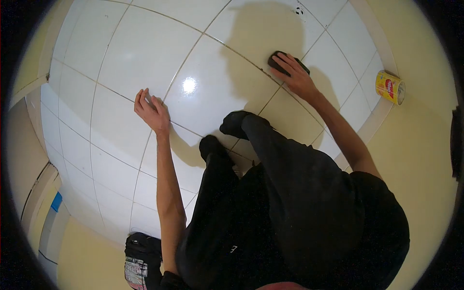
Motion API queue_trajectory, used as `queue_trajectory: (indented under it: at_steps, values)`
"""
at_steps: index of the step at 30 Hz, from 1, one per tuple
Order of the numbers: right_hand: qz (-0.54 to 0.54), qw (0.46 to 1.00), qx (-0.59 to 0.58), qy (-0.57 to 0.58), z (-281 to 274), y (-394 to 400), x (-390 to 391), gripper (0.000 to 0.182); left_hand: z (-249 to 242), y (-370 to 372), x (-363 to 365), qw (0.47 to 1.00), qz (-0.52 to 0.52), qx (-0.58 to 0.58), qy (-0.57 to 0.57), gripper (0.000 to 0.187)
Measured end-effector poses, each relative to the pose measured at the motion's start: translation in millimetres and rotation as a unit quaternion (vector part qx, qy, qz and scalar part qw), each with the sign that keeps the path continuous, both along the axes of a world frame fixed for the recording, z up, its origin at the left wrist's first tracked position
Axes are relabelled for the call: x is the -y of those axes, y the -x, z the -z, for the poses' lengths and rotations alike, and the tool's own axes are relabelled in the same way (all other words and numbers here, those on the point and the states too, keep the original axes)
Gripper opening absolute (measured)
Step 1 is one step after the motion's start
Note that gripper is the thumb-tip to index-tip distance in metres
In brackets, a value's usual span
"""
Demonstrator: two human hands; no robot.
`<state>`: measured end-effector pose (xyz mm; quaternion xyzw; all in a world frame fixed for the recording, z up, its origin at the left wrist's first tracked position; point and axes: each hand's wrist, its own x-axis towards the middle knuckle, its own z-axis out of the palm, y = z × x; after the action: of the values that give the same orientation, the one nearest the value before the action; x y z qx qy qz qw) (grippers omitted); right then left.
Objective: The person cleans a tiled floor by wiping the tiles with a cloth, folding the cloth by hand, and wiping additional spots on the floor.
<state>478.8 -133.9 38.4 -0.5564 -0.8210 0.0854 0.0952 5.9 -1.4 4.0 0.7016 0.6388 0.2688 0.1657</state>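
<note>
Leaning unevenly could make the right hand, fingers spread around a black block, skid across glossy tiles; the left hand has parted fingers.

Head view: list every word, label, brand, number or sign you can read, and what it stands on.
No text reads clearly.
Yellow can: pale lettering on red, too blurred.
Black bag: printing on its pale panel, too blurred.
Dark clothing: white mark, too small.
</note>
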Motion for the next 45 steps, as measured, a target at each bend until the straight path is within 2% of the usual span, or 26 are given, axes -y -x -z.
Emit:
queue_trajectory:
  at_steps: [6, 9, 12, 15, 21, 24, 30, 33, 36, 41, 43, 45]
  values:
    - [0.208, 0.976, -0.063, -0.023, 8.8, -9.8, 24.2, 0.058, 0.7, -0.9, -1.0, 1.0, 0.003, 0.003, -0.002, 0.037]
    - [0.265, 0.957, -0.113, -0.003, 13.9, -10.8, 22.6, 0.054, 0.8, -0.8, -0.7, 1.0, 0.001, 0.0, 0.001, 0.037]
    - [0.295, 0.933, -0.201, -0.045, 7.8, -7.6, 10.0, 0.042, -1.2, -0.8, -0.7, 1.0, 0.003, 0.005, 0.001, 0.037]
    - [0.312, 0.919, -0.235, -0.049, 7.1, -11.1, 4.6, 0.038, 0.4, -2.1, -1.0, 1.0, -0.001, 0.002, -0.002, 0.036]
    - [0.224, 0.969, -0.077, -0.073, -0.8, -10.8, -11.3, 0.033, 3.2, 0.1, -1.4, 1.0, 0.002, -0.005, -0.018, 0.036]
    - [0.204, 0.978, 0.01, -0.04, -1.1, -11.0, -15.6, 0.03, 2.4, -0.8, -1.4, 1.0, -0.001, -0.001, -0.014, 0.036]
    - [0.244, 0.969, 0.031, -0.01, 0.1, -10.6, -20.0, 0.027, 0.1, -0.8, -0.9, 1.0, -0.001, 0.008, 0.003, 0.036]
    - [0.266, 0.964, 0.003, -0.009, -7.2, -8.3, -21.1, 0.023, -1.5, -1.9, -0.1, 1.0, 0.0, 0.011, 0.0, 0.036]
    - [0.336, 0.934, -0.114, -0.05, 4.9, -12.9, -33.2, 0.019, 0.1, 0.0, -0.8, 1.0, 0.004, 0.002, -0.01, 0.036]
    - [0.329, 0.902, -0.171, -0.221, -23.6, -47.6, -98.1, 0.014, 3.6, 1.6, -2.0, 1.0, 0.006, -0.005, -0.017, 0.037]
    - [0.39, 0.856, -0.231, -0.249, -41.2, -58.2, -126.5, 0.024, 1.9, 0.8, -1.5, 1.0, 0.005, -0.001, -0.016, 0.037]
    - [0.39, 0.862, -0.17, -0.277, -5.3, -103.7, -151.0, 0.027, 0.5, -0.9, -0.6, 1.0, 0.002, 0.002, -0.017, 0.037]
